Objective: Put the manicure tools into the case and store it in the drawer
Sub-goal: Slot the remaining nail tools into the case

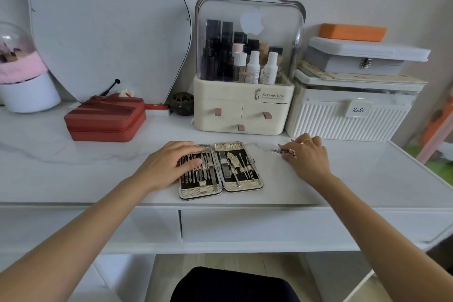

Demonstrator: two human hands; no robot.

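Note:
An open manicure case (242, 185) with a woven gold rim lies flat on the white dressing table, both black halves lined with several metal tools. My left hand (169, 162) rests on the case's left half, fingers spread over the tools there. To the right of the case, my right hand (307, 154) pinches a small metal manicure tool (282, 151) just above the tabletop, its tip pointing left. Below the table edge, two white drawer fronts (269, 225) are shut.
Behind the case stands a cream cosmetics organiser (242, 110) with a clear lid and three small drawers. A red zip case (105, 117) sits at left, a white ribbed box (348, 117) with stacked boxes at right. A mirror (98, 27) leans at the back.

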